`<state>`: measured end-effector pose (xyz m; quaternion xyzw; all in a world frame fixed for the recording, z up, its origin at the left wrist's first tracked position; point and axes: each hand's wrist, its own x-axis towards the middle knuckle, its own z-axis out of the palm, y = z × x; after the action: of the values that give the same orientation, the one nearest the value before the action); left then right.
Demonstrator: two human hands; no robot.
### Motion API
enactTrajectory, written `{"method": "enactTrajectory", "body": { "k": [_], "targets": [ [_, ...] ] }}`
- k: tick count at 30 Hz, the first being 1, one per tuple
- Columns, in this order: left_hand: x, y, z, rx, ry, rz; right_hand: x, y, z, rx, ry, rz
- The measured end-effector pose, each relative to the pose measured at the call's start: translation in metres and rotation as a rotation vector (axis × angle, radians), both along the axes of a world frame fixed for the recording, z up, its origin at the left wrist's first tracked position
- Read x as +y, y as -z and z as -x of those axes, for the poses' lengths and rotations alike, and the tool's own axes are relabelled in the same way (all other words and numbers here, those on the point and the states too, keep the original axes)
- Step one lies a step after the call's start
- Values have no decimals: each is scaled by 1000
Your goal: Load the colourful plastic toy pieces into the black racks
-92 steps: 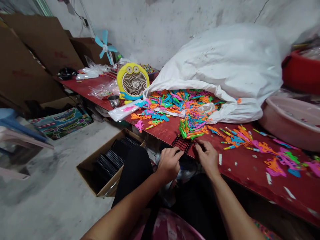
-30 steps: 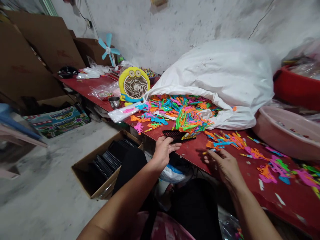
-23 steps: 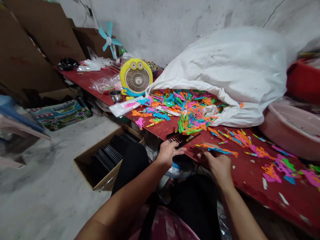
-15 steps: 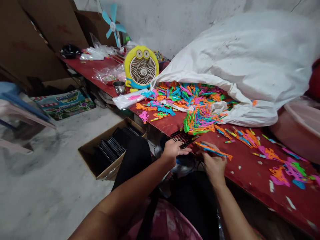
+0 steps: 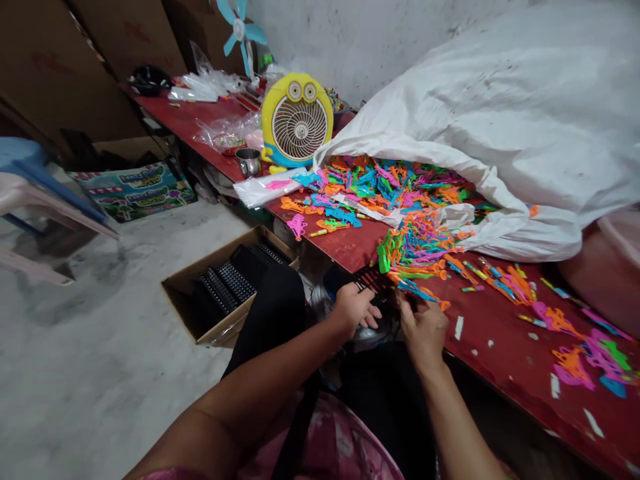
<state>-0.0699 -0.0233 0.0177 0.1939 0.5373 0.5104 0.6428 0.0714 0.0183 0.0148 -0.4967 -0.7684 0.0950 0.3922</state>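
Left hand [image 5: 355, 308] grips rack [image 5: 373, 279], right hand [image 5: 424, 328] pinches toys [image 5: 421, 291]; heap [image 5: 415, 237] at one o'clock may slide if bumped.

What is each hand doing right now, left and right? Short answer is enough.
Left hand: closed loosely, holding the near edge of the black rack.
Right hand: closed, holding orange and blue toy pieces.

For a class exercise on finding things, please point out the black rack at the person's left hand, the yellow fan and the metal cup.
Rack [image 5: 374, 278]: head view, on its exposed bars.
Fan [image 5: 301, 130]: head view, on the middle of its grille.
Cup [image 5: 248, 163]: head view, on its outer wall.
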Motion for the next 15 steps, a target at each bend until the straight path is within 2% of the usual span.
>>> {"method": "enactTrajectory", "body": {
  "k": [3, 8, 12, 15],
  "targets": [
    [0, 5, 3, 42, 35, 10, -1, 1, 2, -189, 27, -86],
    [5, 10, 7, 126, 121, 28, -6, 4, 10, -388, 119, -239],
    [7, 10, 9, 168, 158, 43, -5, 3, 9, -463, 17, -318],
    [8, 10, 9, 185, 168, 47, -2, -3, 7, -482, -21, -292]
  ]
}}
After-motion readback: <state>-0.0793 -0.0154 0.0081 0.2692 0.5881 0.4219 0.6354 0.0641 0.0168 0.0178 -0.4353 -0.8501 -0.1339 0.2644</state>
